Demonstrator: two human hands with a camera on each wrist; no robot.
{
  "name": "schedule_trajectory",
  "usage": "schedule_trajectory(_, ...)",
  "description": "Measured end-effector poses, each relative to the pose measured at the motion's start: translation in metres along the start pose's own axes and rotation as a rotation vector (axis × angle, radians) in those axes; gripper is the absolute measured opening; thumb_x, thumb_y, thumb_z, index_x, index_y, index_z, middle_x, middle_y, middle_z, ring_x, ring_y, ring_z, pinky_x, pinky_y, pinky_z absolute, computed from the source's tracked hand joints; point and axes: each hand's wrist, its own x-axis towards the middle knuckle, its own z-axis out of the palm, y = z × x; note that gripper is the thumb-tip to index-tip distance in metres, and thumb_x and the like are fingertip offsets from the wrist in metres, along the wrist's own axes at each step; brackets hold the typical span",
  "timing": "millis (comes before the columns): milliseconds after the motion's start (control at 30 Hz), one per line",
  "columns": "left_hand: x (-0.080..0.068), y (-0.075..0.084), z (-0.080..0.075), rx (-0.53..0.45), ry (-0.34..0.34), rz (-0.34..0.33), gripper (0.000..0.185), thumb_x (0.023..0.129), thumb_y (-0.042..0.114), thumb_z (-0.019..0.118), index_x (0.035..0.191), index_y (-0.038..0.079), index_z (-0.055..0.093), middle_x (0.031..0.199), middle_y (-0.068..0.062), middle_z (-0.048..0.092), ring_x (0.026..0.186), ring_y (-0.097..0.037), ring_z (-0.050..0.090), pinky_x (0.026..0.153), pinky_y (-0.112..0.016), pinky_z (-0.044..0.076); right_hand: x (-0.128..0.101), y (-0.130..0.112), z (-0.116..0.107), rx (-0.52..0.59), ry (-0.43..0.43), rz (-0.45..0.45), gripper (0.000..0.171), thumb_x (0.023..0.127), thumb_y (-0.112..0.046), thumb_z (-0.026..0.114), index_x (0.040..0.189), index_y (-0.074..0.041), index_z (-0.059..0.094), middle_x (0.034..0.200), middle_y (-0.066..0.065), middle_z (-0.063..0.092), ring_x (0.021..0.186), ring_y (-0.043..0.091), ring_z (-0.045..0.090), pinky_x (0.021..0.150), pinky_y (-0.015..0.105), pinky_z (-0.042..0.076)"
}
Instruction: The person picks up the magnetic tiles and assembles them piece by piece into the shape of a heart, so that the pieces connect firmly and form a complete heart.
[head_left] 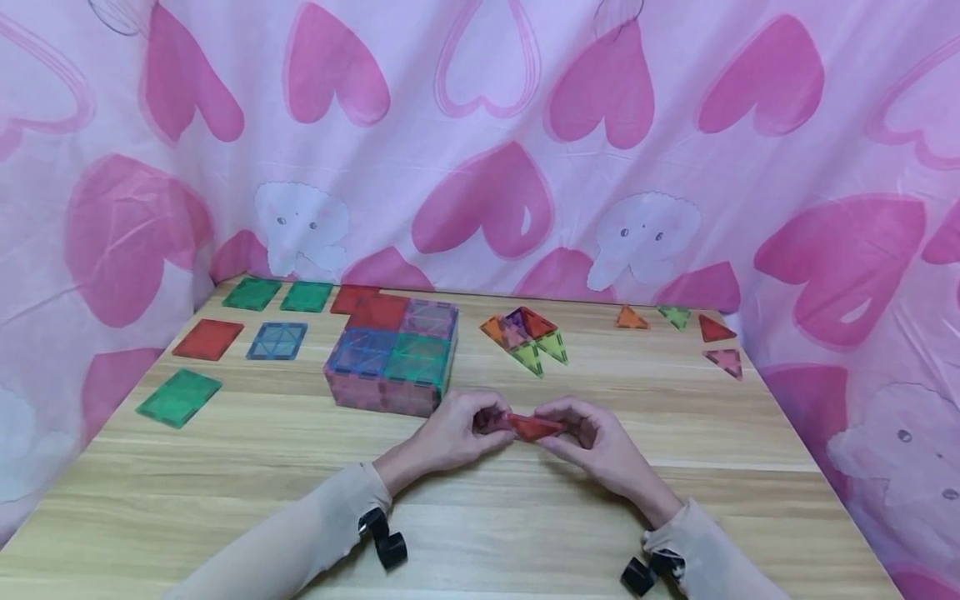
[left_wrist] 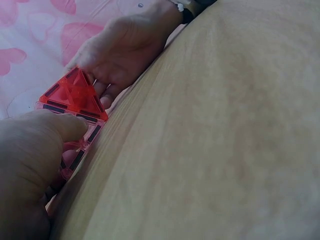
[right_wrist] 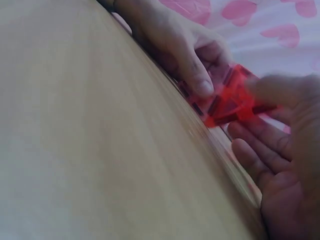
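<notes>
red triangle tile (left_wrist: 74,95) | translucent, dark edge strips, seemingly joined to pink tile (left_wrist: 80,145) | left hand (head_left: 450,433), right hand (head_left: 596,442) both pinch it

My head camera looks down over the table (head_left: 225,467) from farther back; both wrist cameras sit low, close, facing each other, sharing the red tile (left_wrist: 74,95).

Tile box (head_left: 392,357), loose tiles (head_left: 180,397)

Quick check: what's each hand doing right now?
Left hand: pinches a pink triangle tile.
Right hand: pinches the red triangle tile joined to it.
</notes>
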Motion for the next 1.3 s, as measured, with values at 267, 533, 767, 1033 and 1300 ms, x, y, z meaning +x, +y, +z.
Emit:
schedule_trajectory(267, 0.001, -0.001, 0.002, -0.002, -0.004, -0.003, 0.015, 0.098, 0.018, 0.088, 0.101, 0.022, 0.074, 0.089, 0.013, 0.069, 0.08, -0.004, 0.061, 0.069, -0.023, 0.053, -0.002, 0.011, -0.042, -0.012, 0.113, -0.004, 0.038, 0.108, 0.001, 0.065, 0.146, 0.002, 0.062, 0.137, 0.028, 0.069, 0.122, 0.029, 0.073, 0.105, 0.029, 0.058)
schedule_trajectory(533, 0.001, -0.001, 0.002, 0.004, -0.001, -0.003, 0.015, 0.098, 0.016, 0.088, 0.101, 0.021, 0.074, 0.09, 0.012, 0.07, 0.081, -0.003, 0.061, 0.071, -0.023, 0.054, -0.012, 0.027, -0.111, -0.125, 0.51, 0.073, 0.038, 0.109, -0.008, 0.071, 0.143, 0.008, 0.063, 0.129, 0.015, 0.075, 0.109, 0.016, 0.075, 0.093, 0.021, 0.059)
schedule_trajectory(767, 0.0, -0.001, 0.002, 0.011, -0.003, -0.017, 0.015, 0.098, 0.017, 0.088, 0.101, 0.022, 0.074, 0.09, 0.013, 0.07, 0.081, -0.003, 0.062, 0.07, -0.023, 0.053, -0.036, 0.037, -0.175, -0.194, 0.913, 0.144, 0.04, 0.103, -0.016, 0.082, 0.138, 0.001, 0.073, 0.116, -0.007, 0.078, 0.096, 0.006, 0.074, 0.082, 0.012, 0.057)
schedule_trajectory(1033, 0.001, 0.0, 0.002, 0.024, -0.006, -0.019, 0.016, 0.098, 0.018, 0.088, 0.101, 0.021, 0.073, 0.09, 0.013, 0.069, 0.08, -0.003, 0.061, 0.07, -0.022, 0.052, -0.059, 0.044, -0.21, -0.617, 1.007, 0.325, 0.045, 0.102, -0.03, 0.083, 0.143, -0.012, 0.077, 0.125, 0.002, 0.072, 0.093, -0.015, 0.06, 0.085, 0.003, 0.042)
schedule_trajectory(1300, 0.0, -0.002, 0.002, 0.021, -0.003, 0.0, 0.016, 0.098, 0.018, 0.088, 0.101, 0.022, 0.073, 0.091, 0.012, 0.069, 0.081, -0.004, 0.061, 0.071, -0.022, 0.053, -0.06, 0.042, -0.205, -0.879, 0.763, 0.339, 0.038, 0.104, -0.016, 0.071, 0.139, -0.001, 0.076, 0.138, 0.03, 0.065, 0.128, 0.048, 0.06, 0.107, 0.056, 0.043)
